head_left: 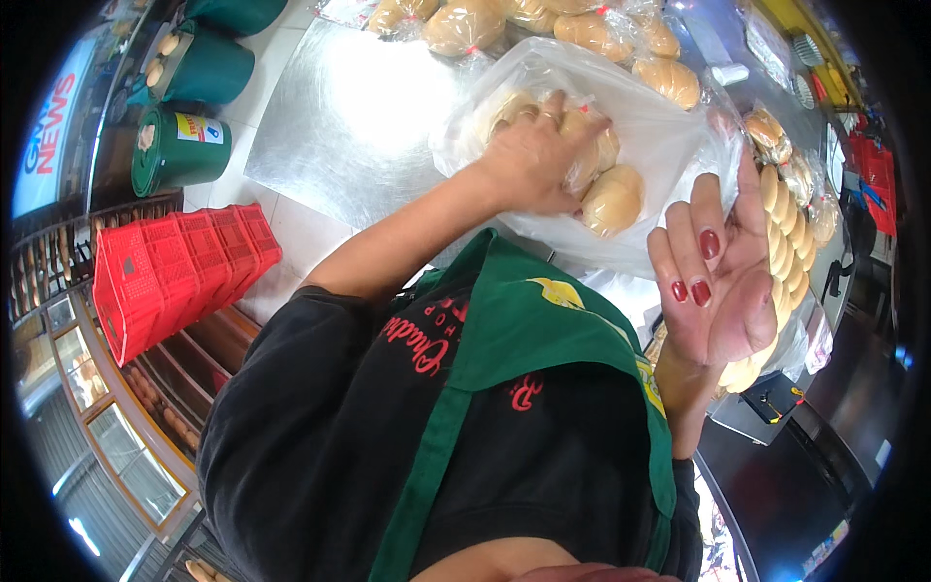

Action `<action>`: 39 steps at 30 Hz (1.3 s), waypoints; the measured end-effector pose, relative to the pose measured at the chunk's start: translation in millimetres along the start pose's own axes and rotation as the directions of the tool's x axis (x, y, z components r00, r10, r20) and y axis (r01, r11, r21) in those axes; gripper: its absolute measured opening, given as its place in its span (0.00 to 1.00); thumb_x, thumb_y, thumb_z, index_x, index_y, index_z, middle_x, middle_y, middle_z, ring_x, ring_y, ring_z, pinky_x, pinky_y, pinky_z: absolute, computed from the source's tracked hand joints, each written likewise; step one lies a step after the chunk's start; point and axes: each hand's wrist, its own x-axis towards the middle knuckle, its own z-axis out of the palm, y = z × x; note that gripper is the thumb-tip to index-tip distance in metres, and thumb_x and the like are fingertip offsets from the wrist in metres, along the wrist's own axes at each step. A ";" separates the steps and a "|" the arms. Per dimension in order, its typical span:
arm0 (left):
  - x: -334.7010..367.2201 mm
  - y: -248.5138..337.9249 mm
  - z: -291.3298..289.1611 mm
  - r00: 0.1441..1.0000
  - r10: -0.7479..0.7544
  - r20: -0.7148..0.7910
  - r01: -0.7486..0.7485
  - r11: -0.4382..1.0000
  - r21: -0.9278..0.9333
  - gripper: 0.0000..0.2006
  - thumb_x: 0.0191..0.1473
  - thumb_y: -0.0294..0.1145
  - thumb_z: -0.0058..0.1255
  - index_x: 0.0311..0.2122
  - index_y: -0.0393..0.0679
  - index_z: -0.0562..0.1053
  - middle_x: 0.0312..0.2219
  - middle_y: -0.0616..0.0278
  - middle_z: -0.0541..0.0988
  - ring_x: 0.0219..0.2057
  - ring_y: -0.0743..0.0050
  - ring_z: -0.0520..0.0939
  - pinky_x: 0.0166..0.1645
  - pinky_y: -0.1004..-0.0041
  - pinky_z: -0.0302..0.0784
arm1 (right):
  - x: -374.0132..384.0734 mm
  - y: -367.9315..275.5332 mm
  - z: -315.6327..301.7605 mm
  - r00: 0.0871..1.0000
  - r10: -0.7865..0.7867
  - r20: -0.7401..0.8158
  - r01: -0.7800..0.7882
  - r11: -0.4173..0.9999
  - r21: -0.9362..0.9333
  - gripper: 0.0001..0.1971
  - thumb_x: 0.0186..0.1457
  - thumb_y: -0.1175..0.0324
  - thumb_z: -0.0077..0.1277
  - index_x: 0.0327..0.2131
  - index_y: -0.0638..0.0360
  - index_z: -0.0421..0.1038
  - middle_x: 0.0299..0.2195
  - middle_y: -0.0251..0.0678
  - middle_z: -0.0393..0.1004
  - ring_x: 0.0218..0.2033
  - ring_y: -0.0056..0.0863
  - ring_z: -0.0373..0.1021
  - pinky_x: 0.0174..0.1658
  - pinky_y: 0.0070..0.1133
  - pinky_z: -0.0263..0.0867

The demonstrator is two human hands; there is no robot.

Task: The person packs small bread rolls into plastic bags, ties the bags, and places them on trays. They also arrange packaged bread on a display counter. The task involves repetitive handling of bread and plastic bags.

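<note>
My left hand [539, 155] is inside the mouth of a large clear plastic bag [485, 82], its fingers spread and bent over a pack of bread rolls [613, 199]. The rolls are round and golden, wrapped in thin clear film with a red tie at the top. At the bag's right edge is my right hand [713, 262], palm turned up. Its index finger reaches up against the plastic and the other fingers curl at the bag's rim. The plastic partly hides the right fingertip and the rolls under my left hand.
More bagged bread [465, 24] lies along the far side of the metal table [320, 116]. Rows of rolls [790, 233] sit at the right. On the left are stacked red crates [184, 272], green bins [184, 145] and a glass-fronted bread case [126, 446].
</note>
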 end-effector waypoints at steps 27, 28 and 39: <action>5.9 -84.4 -48.7 0.886 -0.191 0.422 0.317 0.914 -0.253 0.36 0.43 0.37 0.60 0.59 0.38 0.64 0.46 0.46 0.76 0.42 0.64 0.79 0.47 0.69 0.75 | -5.4 -11.6 11.3 0.998 0.001 -0.068 -0.006 0.998 -0.063 0.52 0.48 0.58 0.64 0.67 0.64 0.38 0.32 0.30 0.59 0.23 0.14 0.59 0.27 0.15 0.57; 8.7 -97.1 -55.6 0.828 -0.213 0.518 0.449 0.805 -0.388 0.35 0.44 0.35 0.58 0.59 0.34 0.63 0.46 0.48 0.76 0.41 0.68 0.79 0.46 0.72 0.76 | -6.9 -11.8 11.4 0.997 0.000 -0.082 -0.005 0.998 -0.055 0.52 0.48 0.58 0.64 0.67 0.63 0.38 0.31 0.30 0.59 0.23 0.14 0.59 0.27 0.15 0.57; 9.7 -79.2 -46.4 0.953 0.079 0.294 -0.069 0.997 -0.043 0.42 0.37 0.37 0.66 0.61 0.61 0.62 0.50 0.38 0.71 0.52 0.41 0.73 0.56 0.60 0.70 | -12.5 -8.1 1.8 0.992 0.025 -0.121 -0.033 0.997 -0.071 0.52 0.47 0.59 0.64 0.67 0.63 0.38 0.32 0.30 0.59 0.23 0.14 0.57 0.26 0.13 0.55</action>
